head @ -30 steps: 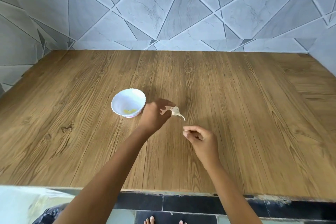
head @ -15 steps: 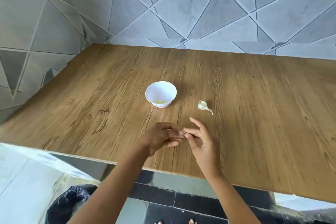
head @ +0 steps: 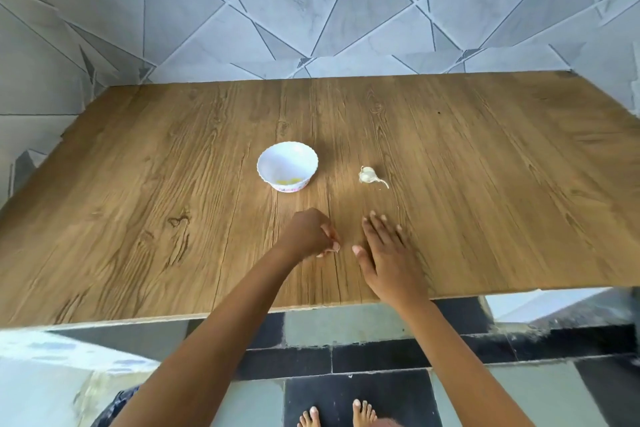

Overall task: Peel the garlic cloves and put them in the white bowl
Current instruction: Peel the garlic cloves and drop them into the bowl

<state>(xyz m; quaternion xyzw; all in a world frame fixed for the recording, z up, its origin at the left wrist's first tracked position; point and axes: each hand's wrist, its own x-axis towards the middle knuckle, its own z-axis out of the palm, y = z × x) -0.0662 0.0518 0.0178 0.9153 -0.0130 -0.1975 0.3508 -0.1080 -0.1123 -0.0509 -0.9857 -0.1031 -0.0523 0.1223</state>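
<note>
Fingers of the left hand (head: 306,236): curled in, tips bunched against the thumb just over the worktop (head: 138,218). A small pale speck showed at the tips, too blurred to tell whether it was a clove, a scrap of skin or a nail.
Fingers of the right hand (head: 389,253): straight and spread, palm down, flat on or just above the wood, holding nothing.
Hands together: side by side near the front edge, with a narrow gap between them.
Look of the garlic (head: 370,176): a part head, rounded, off-white and papery, with a thin dry stem curling out to its right.
Place of the garlic: on its side on bare wood, beyond the right hand and apart from it, to the right of the bowl and not touching it.
Look of the white bowl (head: 277,156): small, with a scalloped rim and a pinkish patterned band round the base; it stood upright beyond the left hand.
Inside the bowl: a few yellowish peeled cloves (head: 287,181) lay at the bottom, too small to count.
Behind: a tiled wall (head: 311,10) of grey marbled tiles cut at angles.
Below: a dark and grey tiled floor (head: 346,329) and bare feet (head: 339,414).
</note>
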